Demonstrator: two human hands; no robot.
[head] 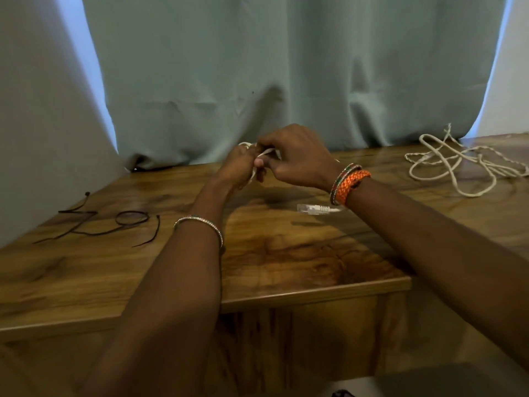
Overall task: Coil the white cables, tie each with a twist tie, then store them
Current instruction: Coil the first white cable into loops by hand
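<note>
Above the middle of the wooden table point(286, 253), both my hands hold a white cable point(267, 151). My left hand point(240, 167) grips its gathered loops in a fist. My right hand point(297, 159) pinches a strand of it beside the left fingers. Most of the coil is hidden between my hands. The cable's clear plug end point(313, 209) lies on the table under my right wrist. A second white cable point(458, 164) lies loose and tangled at the far right of the table. Several dark twist ties point(114, 224) lie on the left side.
A grey-green curtain point(286, 67) hangs right behind the table's far edge. A pale wall point(34, 138) stands to the left. The table's front edge steps back at the right, near my right forearm.
</note>
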